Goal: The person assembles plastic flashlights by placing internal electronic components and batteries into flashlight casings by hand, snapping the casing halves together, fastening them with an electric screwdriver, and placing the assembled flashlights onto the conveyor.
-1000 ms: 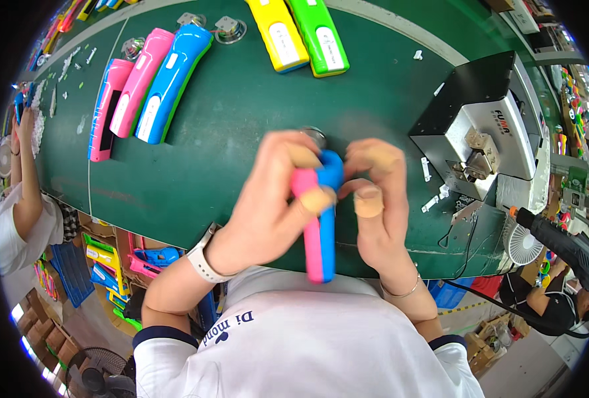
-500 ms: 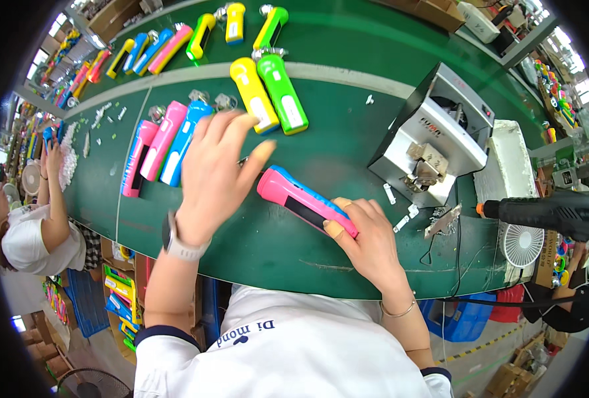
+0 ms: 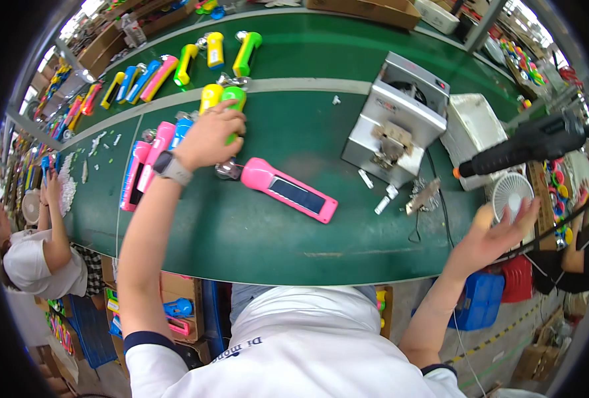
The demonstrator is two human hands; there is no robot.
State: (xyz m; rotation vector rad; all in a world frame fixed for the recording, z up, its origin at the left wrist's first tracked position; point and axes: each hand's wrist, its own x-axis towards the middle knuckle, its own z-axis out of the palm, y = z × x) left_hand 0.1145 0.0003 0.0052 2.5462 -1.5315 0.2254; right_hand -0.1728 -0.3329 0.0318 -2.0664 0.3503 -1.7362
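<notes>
My left hand has its fingers curled over a green flashlight, whose head shows above them. Beside it lies a yellow flashlight, partly covered by the hand. A pink flashlight rests alone on the green table, its dark solar panel facing up and a clear-and-metal piece by its head. Left of my wrist lie two pink flashlights and a blue one. Fingers spread, my right hand is raised near the table's right edge, below a black power tool with an orange tip.
A grey metal machine stands right of centre, with small white pieces in front of it. Further right are a white foam tray and a small white fan. More flashlights line the far strip. A co-worker sits at left.
My right hand has let go of the pink flashlight, now lying panel up, and moved right toward the power tool. My left hand has moved up onto the green flashlight. The head view has shifted.
</notes>
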